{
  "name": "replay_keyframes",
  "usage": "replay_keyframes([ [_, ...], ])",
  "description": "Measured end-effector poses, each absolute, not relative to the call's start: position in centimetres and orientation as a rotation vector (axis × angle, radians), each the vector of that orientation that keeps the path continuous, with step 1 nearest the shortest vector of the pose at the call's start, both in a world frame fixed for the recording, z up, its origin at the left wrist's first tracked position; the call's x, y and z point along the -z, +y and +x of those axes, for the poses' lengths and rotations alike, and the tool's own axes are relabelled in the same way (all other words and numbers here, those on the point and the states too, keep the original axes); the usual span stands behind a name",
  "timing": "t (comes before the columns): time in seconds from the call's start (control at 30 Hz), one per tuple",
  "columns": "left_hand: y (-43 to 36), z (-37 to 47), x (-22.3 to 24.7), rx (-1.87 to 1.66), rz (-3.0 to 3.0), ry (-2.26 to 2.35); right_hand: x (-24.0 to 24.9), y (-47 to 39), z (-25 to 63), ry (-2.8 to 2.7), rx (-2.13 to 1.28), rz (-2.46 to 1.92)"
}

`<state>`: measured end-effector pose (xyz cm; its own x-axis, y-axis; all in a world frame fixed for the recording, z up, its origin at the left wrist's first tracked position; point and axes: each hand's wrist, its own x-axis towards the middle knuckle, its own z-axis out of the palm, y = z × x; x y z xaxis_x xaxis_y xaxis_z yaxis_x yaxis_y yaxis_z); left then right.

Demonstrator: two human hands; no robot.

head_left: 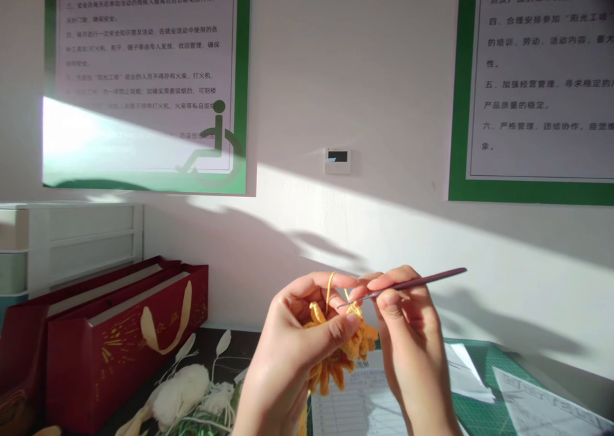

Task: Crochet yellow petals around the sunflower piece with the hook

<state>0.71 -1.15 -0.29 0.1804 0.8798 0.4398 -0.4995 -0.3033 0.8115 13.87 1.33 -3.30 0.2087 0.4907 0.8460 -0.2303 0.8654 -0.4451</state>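
Observation:
My left hand (307,334) pinches a yellow-orange crochet piece (330,365) with petal-like points, thumb in front. A strand of yellow yarn (329,292) loops over its raised index finger. Between the thumb and fingers of my right hand (407,321) is a crochet hook (422,279) with a dark red handle, slanting up to the right. Its thin metal tip lies close to the top of the crochet piece, beside the left fingertips. Whether the tip is inside a stitch I cannot tell. My left fingers and thumb hide part of the piece.
Red gift bags (129,340) stand at the left beside a white shelf unit (86,244). White yarn (182,391) lies in front of them. Printed papers (355,404) rest on a green cutting mat (484,417). Behind is a wall with a small panel (338,161) and green-framed posters (242,71).

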Motion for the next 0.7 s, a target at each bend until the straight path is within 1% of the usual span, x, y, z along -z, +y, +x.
replay_keyframes([
  [0.13,-1.1,0.6,0.3,-1.442,1.211,0.433,3.7,2.1,14.6,-1.3,-0.574,-0.172],
  [0.27,-1.2,0.6,0.3,-1.42,1.203,0.44,3.6,2.6,15.4,-1.374,-0.557,-0.092],
  [0.4,-1.3,0.7,0.1,-1.419,1.198,0.452,3.4,2.4,15.9,-1.407,-0.464,-0.024],
  [0.7,-1.2,0.5,0.2,-1.387,1.215,0.438,2.7,0.9,16.1,-1.535,-0.189,-0.061],
])
